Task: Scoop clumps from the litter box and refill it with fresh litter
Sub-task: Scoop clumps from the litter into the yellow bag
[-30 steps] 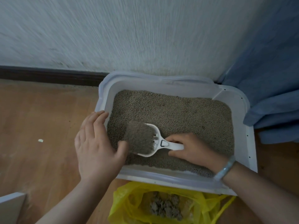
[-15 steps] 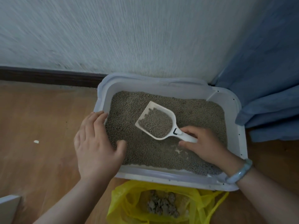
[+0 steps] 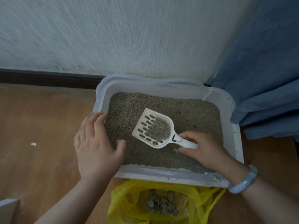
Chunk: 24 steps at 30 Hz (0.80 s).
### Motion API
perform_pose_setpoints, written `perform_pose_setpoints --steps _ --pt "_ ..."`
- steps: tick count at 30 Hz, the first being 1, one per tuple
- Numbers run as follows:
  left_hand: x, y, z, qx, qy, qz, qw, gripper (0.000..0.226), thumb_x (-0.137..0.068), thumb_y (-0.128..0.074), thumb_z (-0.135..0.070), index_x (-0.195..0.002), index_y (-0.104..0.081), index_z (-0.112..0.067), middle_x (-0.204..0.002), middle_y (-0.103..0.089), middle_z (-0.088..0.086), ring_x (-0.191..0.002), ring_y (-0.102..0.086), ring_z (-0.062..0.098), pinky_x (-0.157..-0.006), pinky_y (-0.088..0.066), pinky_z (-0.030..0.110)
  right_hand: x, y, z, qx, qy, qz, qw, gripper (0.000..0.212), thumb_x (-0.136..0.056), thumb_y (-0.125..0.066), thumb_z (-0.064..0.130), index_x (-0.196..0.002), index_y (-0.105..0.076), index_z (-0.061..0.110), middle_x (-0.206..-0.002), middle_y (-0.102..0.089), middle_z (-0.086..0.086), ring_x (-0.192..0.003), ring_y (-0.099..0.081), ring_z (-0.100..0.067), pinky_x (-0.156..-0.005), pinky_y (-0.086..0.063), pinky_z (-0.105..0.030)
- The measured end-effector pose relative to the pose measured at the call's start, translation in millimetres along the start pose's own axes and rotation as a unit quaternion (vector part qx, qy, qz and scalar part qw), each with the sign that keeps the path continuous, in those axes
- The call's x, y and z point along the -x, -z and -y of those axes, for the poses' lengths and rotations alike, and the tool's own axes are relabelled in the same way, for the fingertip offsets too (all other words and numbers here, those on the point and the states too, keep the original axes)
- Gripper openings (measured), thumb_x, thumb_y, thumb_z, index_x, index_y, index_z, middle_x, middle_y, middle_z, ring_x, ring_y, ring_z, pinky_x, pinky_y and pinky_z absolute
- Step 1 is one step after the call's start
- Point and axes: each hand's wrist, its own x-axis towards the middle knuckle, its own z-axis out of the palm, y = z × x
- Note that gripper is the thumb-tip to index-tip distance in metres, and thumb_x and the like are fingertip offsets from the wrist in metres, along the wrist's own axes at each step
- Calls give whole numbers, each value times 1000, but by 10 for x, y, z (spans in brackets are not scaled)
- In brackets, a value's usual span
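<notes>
Rough white wall [image 3: 145, 38] and smooth wooden floor [image 3: 40, 126] frame our rectangular white plastic litter box [image 3: 233, 120], full of grainy grey litter [image 3: 129, 107]. Our left hand [image 3: 97, 146] lies on its left rim, fingers straight together. Our right hand [image 3: 208, 149] pinches the slotted scoop [image 3: 140, 128] by its handle, half-loaded, over the litter.

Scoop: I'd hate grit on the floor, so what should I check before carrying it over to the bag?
1. Right hand grips the scoop handle: ok.
2. Left hand rests on the litter box rim, steadying it: ok.
3. Loose litter sifted out: not ok, a pile covers the slots near the handle.
4. Yellow bag open, just in front of the box: ok.
5. Load holds a real clump: cannot tell.
</notes>
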Motion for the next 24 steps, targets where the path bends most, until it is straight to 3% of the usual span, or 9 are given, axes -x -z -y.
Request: perform_pose_setpoints --steps 12,15,19,24 --pt "16 6 -6 1 -7 4 1000 69 -64 -55 -33 -129 -46 -11 -138 -45 7 -135 -33 25 -105 -27 46 146 38 9 -7 -20 7 1000 29 -75 -74 34 -102 -64 40 -87 -65 19 -80 -60 -2 -73 -52 -41" --pt "12 4 -12 2 -8 6 1000 69 -65 -55 -33 -130 -46 -11 -138 -45 7 -135 -32 25 -106 -27 46 217 42 -8 -13 -20 14 1000 33 -77 -74 30 -107 -63 37 -92 -64 20 -84 -60 0 -75 -52 -31" --pt "17 1 -5 4 -8 4 1000 69 -66 -52 -34 -131 -45 -12 -139 -44 7 -136 -30 25 -107 -25 45 332 163 94 -74 -7 20 997 31 -84 -68 21 -104 -58 42 -93 -65 19 -81 -61 5 -65 -46 -11" --pt "22 9 -10 14 -6 0 1000 68 -67 -52 -34 -131 -45 -12 -139 -43 6 -136 -30 25 -107 -25 45 566 380 263 -143 5 37 989 35 -83 -68 16 -102 -59 45 -88 -68 16 -75 -67 -5 -63 -52 -21"
